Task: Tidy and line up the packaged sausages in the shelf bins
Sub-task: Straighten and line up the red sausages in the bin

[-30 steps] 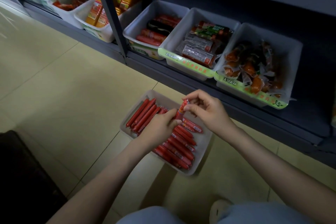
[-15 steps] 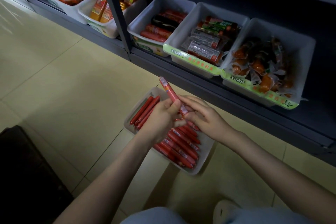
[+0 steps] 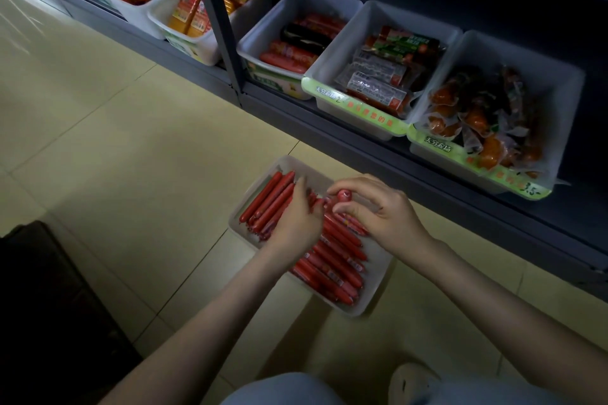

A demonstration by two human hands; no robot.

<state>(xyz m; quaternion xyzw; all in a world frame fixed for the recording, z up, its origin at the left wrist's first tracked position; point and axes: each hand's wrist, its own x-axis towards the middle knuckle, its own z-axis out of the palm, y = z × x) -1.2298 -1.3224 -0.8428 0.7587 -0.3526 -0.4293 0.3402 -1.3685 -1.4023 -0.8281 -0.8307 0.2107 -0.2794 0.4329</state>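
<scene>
Head view, floor bin of red sausages, right hand pinching one

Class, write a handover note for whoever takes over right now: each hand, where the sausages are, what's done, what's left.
Left hand: on the sausages in the middle of the bin; grip hidden.
Right hand: pinches one sausage end-on above the bin, which sits on the floor below the shelf.
Done: one neat row at the bin's left end; the others lie roughly parallel.
Left: lay the held sausage in, even up, probably reshelve the bin.
</scene>
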